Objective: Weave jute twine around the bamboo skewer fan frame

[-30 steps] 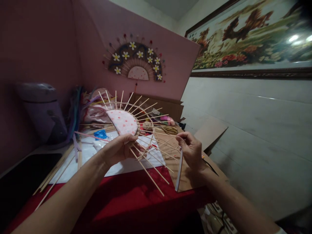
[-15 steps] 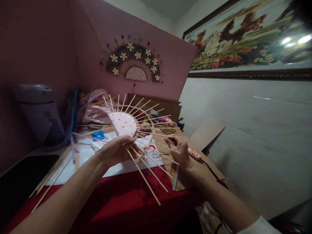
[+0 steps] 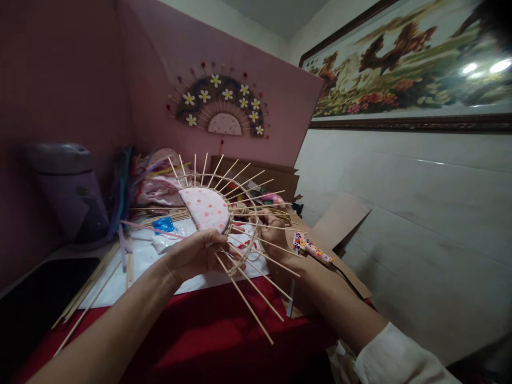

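Observation:
A half-round pink panel with red dots (image 3: pixel 208 209) has thin wooden sticks (image 3: pixel 253 296) fanning out from its curved edge. Twine (image 3: pixel 241 186) runs across these sticks in an arc outside the panel. My left hand (image 3: pixel 202 249) is closed around the lower end of this fan frame, thumb on the panel's edge and fingers behind the sticks. At the right side of the frame, my right hand (image 3: pixel 274 232) has its fingers pinched at the twine between the sticks. Its fingertips are partly hidden by the sticks.
A flower-patterned glue gun (image 3: pixel 314 249) lies on cardboard to the right, with its cord trailing. Loose sticks (image 3: pixel 86 280), a blue packet (image 3: pixel 163 225) and white paper (image 3: pixel 192 282) cover the left. A finished flowered fan (image 3: pixel 226 96) hangs on the pink board; a purple bin (image 3: pixel 72 202) stands far left.
My right hand has moved left and up to the twine arc, uncovering more of the glue gun. The fan frame in my left hand has shifted slightly right and down.

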A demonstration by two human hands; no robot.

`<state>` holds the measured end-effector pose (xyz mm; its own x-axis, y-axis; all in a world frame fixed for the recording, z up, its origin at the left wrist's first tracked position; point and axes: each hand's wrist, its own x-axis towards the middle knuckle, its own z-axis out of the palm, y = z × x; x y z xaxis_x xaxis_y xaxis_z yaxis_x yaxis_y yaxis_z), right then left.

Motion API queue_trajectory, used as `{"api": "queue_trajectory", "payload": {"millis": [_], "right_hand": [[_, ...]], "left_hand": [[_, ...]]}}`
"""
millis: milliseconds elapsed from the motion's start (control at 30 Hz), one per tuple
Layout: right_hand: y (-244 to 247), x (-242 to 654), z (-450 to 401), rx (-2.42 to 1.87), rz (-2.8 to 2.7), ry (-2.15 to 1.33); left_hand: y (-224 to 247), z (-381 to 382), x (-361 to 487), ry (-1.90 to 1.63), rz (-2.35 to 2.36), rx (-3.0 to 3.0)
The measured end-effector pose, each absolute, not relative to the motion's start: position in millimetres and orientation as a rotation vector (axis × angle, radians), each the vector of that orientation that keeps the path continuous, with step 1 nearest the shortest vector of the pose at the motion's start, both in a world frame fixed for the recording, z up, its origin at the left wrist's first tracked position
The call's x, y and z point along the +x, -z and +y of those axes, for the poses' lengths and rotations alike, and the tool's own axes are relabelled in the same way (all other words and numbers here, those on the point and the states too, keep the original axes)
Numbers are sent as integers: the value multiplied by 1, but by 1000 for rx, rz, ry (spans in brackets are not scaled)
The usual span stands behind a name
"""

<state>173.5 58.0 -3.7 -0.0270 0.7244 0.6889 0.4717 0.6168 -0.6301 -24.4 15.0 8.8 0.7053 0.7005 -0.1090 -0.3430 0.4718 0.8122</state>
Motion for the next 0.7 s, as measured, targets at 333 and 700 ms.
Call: {"api": "queue_trajectory", "payload": {"millis": [333,700], "right_hand": [[-2,171,87,-836,-1943,-473],[19,171,97,-844,-1765,-856]], "left_hand": [[-10,17,-25,-740,404,832],[-7,19,-23,-936,446,939]]}}
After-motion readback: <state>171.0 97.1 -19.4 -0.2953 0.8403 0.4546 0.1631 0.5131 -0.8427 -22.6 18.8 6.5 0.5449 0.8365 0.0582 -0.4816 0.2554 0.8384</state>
